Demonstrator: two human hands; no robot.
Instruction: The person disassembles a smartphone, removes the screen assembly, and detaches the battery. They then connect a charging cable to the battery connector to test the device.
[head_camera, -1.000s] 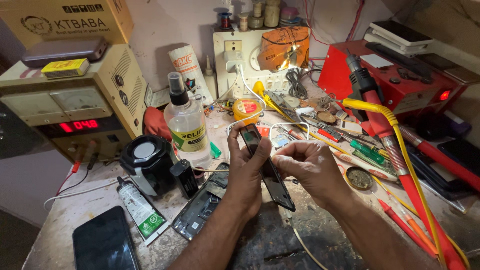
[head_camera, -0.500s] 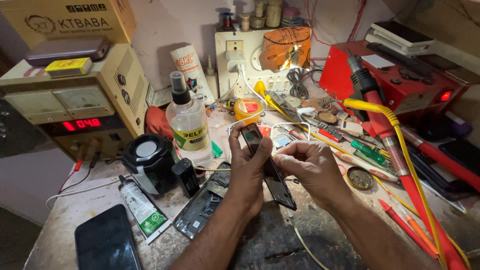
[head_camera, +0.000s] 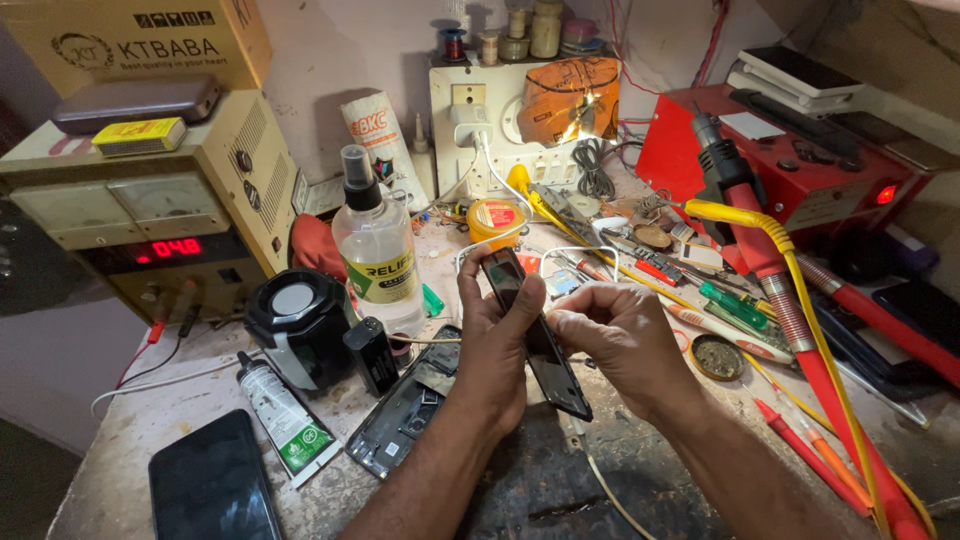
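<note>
My left hand (head_camera: 495, 340) grips a long, narrow black phone part (head_camera: 535, 335), holding it edge-up above the bench with the thumb across its upper half. My right hand (head_camera: 620, 335) is curled against the part's right side, its fingertips pinched at the edge; what they pinch is too small to tell. A thin white wire (head_camera: 560, 255) loops over the part's top end. An opened phone body (head_camera: 405, 410) lies flat on the bench just left of my left wrist.
A clear spray bottle (head_camera: 375, 245), a black round gadget (head_camera: 295, 325), a glue tube (head_camera: 280, 420) and a dark phone (head_camera: 212, 485) lie to the left. A power supply (head_camera: 150, 200) stands far left. A red station (head_camera: 800, 165), screwdrivers and red handles crowd the right.
Both hands and the black part have stayed almost where they were; only a slight shift of the fingers shows. The supply's red readout flickers.
</note>
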